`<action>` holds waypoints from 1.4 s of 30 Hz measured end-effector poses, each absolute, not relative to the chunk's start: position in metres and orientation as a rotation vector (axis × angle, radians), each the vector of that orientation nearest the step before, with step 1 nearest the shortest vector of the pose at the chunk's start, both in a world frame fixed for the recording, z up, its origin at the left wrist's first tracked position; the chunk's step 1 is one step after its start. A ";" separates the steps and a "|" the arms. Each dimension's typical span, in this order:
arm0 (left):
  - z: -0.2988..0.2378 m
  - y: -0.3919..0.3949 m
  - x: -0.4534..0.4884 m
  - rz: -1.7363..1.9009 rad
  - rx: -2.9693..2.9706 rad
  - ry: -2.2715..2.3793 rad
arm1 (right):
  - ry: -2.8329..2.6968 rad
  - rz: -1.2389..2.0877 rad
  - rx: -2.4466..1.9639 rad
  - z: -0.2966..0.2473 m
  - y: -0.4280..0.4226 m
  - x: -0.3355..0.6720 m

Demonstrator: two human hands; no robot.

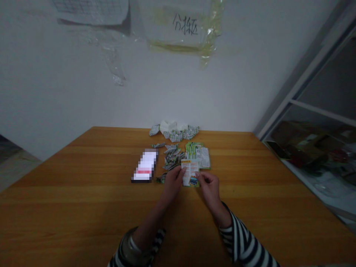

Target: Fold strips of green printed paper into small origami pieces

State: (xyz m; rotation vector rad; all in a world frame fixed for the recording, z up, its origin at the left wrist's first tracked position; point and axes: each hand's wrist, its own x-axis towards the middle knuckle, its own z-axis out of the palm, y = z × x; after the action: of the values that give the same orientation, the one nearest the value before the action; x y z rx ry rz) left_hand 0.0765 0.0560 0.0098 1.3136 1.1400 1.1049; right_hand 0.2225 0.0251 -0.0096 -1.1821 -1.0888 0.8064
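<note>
Between my two hands I hold a small printed leaflet (190, 173) with an orange heading strip and a dark picture in its lower right corner. My left hand (174, 178) pinches its left edge. On the opposite side, my right hand (208, 183) grips the right edge with thumb and finger. Just behind the leaflet lies an overlapping pile of green and white printed leaflets (204, 157). A heap of small folded paper pieces (171, 157) sits beyond my left hand, partly hidden by it.
A phone with a lit, blurred screen (146, 165) lies left of the heap. More crumpled printed papers (175, 135) and white tissue-like paper (168, 126) rest against the wall. The wooden table (83, 174) meets a cluttered shelf (306, 148) on the right. Taped signs (185, 26) hang above.
</note>
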 end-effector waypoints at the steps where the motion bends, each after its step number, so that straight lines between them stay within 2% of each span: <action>1: 0.010 0.055 0.078 1.078 1.342 1.134 | -1.045 0.813 -1.178 -0.010 0.025 0.222; 9: 0.017 0.056 0.070 1.111 1.488 1.239 | -1.082 0.927 -1.160 -0.010 0.030 0.224; 16: 0.019 0.061 0.064 0.949 1.532 1.053 | -0.892 1.055 -1.041 -0.011 0.033 0.225; 20: 0.019 0.063 0.063 1.021 1.409 1.082 | -1.063 1.142 -1.080 -0.010 0.030 0.222; 22: 0.020 0.065 0.058 1.041 1.337 1.121 | -1.186 1.041 -1.085 -0.004 0.028 0.223; 27: 0.021 0.068 0.046 0.977 1.173 1.086 | -1.567 0.434 -1.108 0.018 0.023 0.238; 34: 0.018 0.064 0.054 0.953 0.954 0.944 | -1.750 0.229 -1.159 0.018 0.024 0.245; 38: 0.019 0.061 0.059 0.857 0.874 0.790 | -1.589 0.451 -1.128 0.005 0.028 0.248; 42: 0.025 0.057 0.063 1.018 0.927 0.746 | -1.333 0.715 -1.137 0.000 0.031 0.249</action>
State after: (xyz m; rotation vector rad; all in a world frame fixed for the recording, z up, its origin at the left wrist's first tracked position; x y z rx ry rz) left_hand 0.0630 0.0574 0.0248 0.9267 0.7459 1.0183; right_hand 0.2487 0.0312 0.0004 -1.1369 -1.3331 0.7151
